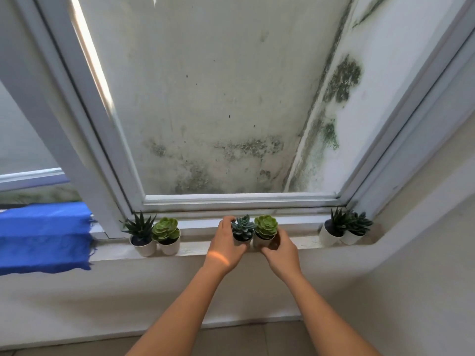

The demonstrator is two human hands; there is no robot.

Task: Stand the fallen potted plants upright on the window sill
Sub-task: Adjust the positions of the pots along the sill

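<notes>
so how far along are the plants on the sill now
Nearly done. The left pair stands upright on the window sill. The right pair leans slightly but is not lying down. In hand: the left hand grips the blue-green succulent and the right hand the light green one, both upright. Left: letting go, perhaps squaring the right pair.

Both bare forearms rise from the bottom edge of the frame and converge toward its lower middle. The left hand point(225, 246) is seen from the back, its fingers curled forward and upward, with a narrow band of sunlight across the knuckle area. The right hand point(279, 249) sits just beside it, slightly lower, palm turned inward and fingers cupped. Both wrists are straight, elbows out of view.
</notes>
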